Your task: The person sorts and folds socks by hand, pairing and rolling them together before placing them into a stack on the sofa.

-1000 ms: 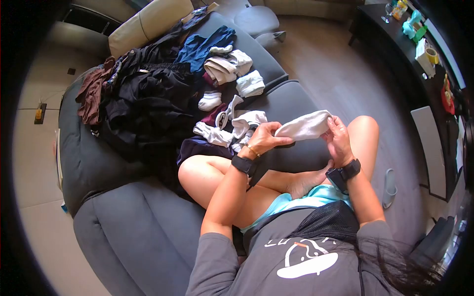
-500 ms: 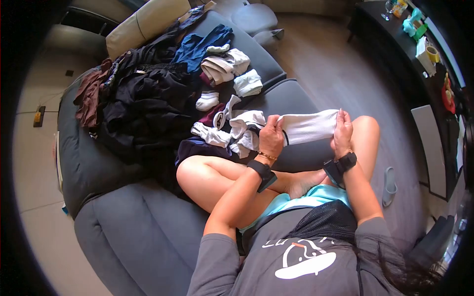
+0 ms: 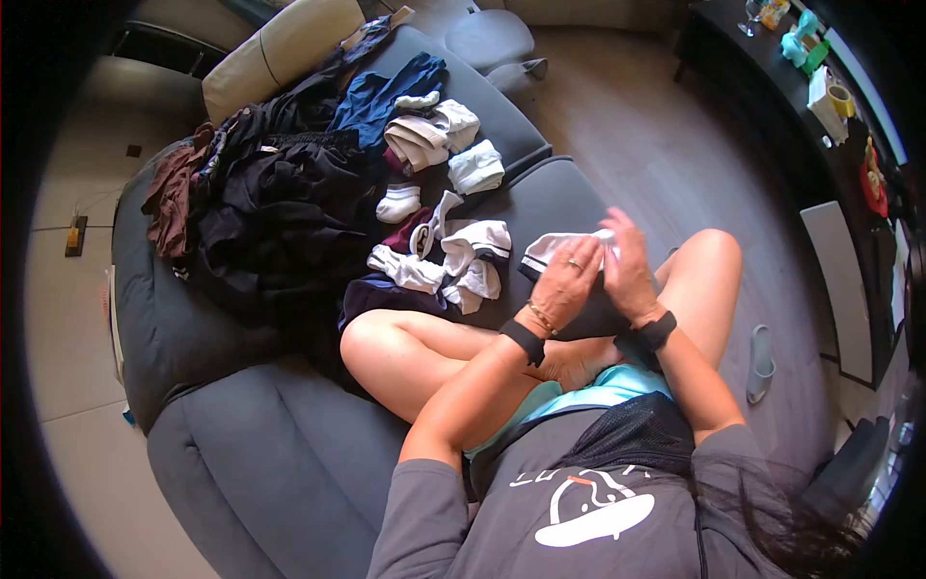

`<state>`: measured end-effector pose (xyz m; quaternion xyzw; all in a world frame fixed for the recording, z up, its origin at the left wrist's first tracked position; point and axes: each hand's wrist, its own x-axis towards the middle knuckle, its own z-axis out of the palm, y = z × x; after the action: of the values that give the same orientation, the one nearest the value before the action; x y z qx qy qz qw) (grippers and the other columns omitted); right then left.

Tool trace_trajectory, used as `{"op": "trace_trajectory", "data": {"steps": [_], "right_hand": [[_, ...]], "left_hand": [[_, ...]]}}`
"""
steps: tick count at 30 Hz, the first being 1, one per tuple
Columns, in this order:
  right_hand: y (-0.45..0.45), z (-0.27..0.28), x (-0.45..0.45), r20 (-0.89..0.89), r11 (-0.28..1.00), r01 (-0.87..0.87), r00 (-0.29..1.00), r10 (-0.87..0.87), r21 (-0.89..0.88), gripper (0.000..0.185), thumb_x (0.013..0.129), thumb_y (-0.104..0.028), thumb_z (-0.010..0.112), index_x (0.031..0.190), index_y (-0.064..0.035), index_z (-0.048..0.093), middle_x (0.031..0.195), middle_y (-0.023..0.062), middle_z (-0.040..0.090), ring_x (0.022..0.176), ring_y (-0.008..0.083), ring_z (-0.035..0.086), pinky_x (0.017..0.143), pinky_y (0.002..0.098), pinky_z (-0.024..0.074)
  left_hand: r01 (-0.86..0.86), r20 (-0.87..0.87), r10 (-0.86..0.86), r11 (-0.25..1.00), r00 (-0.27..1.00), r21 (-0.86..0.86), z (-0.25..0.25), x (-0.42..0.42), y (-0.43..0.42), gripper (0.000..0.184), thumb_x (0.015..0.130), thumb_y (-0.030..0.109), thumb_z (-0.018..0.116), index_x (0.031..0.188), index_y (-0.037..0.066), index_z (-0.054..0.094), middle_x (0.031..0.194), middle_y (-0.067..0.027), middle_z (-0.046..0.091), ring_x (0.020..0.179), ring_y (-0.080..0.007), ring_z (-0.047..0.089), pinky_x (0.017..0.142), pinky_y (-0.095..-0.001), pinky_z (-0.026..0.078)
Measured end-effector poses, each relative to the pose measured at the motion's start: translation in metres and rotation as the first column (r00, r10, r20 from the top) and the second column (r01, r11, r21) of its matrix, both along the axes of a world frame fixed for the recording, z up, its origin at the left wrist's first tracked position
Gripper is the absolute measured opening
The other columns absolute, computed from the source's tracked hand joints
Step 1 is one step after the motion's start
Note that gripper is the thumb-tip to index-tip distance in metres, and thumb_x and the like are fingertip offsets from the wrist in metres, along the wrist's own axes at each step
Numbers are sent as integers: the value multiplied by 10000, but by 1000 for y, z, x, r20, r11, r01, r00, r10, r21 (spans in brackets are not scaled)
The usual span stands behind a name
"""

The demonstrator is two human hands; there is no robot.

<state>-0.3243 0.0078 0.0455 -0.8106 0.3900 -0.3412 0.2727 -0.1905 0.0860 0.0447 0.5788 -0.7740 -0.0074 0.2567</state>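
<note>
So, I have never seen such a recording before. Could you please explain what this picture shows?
No machine works here: these are a person's bare left hand and bare right hand. The picture comes from a camera worn on the head, looking forward and down. On the dark grey padded sofa lie crumpled black fabric clothes, a crumpled blue cloth garment and several white fabric socks. The fingers of both hands are at one end of a white fabric sock with a dark band; their grip is hidden.

Clothes heap (image 3: 289,203) on sofa (image 3: 280,444), left of socks (image 3: 476,169); 1 slipper (image 3: 761,364) on floor (image 3: 637,135), right of sofa.
</note>
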Motion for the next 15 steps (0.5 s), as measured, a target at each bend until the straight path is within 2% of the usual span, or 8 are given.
{"op": "trace_trajectory", "data": {"steps": [1, 3, 7, 10, 12, 13, 14, 15], "right_hand": [[2, 1, 2, 36, 976, -214, 976, 213, 28, 339, 808, -26, 548, 1134, 36, 480, 1291, 226, 434, 1214, 381, 405, 1021, 433, 336], [6, -13, 1, -39, 968, -232, 971, 236, 94, 364, 811, -26, 542, 1162, 38, 465, 1311, 235, 409, 1228, 392, 385, 1038, 443, 314], [5, -25, -1, -141, 977, -160, 974, 180, 140, 452, 810, -14, 538, 1242, 40, 414, 1348, 261, 350, 1237, 410, 366, 1060, 456, 284], [-6, -37, -10, -182, 990, -44, 981, 68, 134, 567, 780, -126, 646, 1265, 32, 398, 1352, 262, 341, 1230, 396, 376, 1050, 432, 302], [-20, -46, -26, -152, 936, 132, 985, -86, 327, 617, 729, -259, 737, 1201, 30, 465, 1275, 258, 440, 1162, 360, 452, 982, 409, 370], [-26, -51, -29, -107, 879, 236, 972, -210, 415, 526, 763, -281, 722, 1128, 43, 524, 1117, 216, 567, 1006, 296, 557, 872, 378, 447], [-30, -55, -40, -76, 819, 213, 976, -205, 533, 478, 785, -289, 708, 1086, 48, 552, 1034, 184, 601, 927, 257, 575, 818, 350, 467], [-30, -32, -44, -47, 743, 188, 977, -207, 642, 438, 806, -297, 693, 1044, 53, 580, 952, 153, 634, 848, 217, 593, 763, 322, 486]], "left_hand": [[-17, 0, 17, 992, 1000, 126, -23, -5, 2, 479, 813, 138, 485, 1263, -25, 452, 1380, -195, 373, 1300, -316, 346, 1065, -459, 272], [-193, 335, 116, 960, 935, 205, -33, -2, 7, 564, 861, 275, 491, 1353, 22, 377, 1486, -182, 197, 1382, -312, 187, 1077, -538, 182], [-329, 230, 264, 889, 937, 317, -19, 7, 11, 740, 862, 515, 475, 1423, 76, 273, 1524, -163, 59, 1410, -317, 52, 1060, -602, 123], [-425, 229, 359, 779, 905, 461, -11, 16, 9, 1013, 722, 683, 557, 1456, 102, 171, 1518, -201, -6, 1404, -365, 12, 1052, -606, 128], [-436, 204, 386, 794, 900, 423, -18, 17, 13, 1024, 716, 678, 569, 1453, 88, 172, 1517, -203, -10, 1404, -362, 5, 1053, -605, 124], [-447, 177, 411, 802, 894, 397, -11, 16, 16, 1036, 709, 674, 581, 1449, 74, 174, 1516, -205, -14, 1405, -360, -1, 1055, -604, 120], [-448, 151, 422, 846, 894, 288, -5, 11, 20, 840, 776, 510, 616, 1393, 42, 290, 1486, -228, 126, 1371, -384, 152, 1054, -570, 197], [-450, 150, 424, 843, 893, 294, -10, 6, 22, 840, 776, 510, 616, 1393, 42, 290, 1486, -228, 126, 1371, -384, 152, 1054, -570, 197]]}}
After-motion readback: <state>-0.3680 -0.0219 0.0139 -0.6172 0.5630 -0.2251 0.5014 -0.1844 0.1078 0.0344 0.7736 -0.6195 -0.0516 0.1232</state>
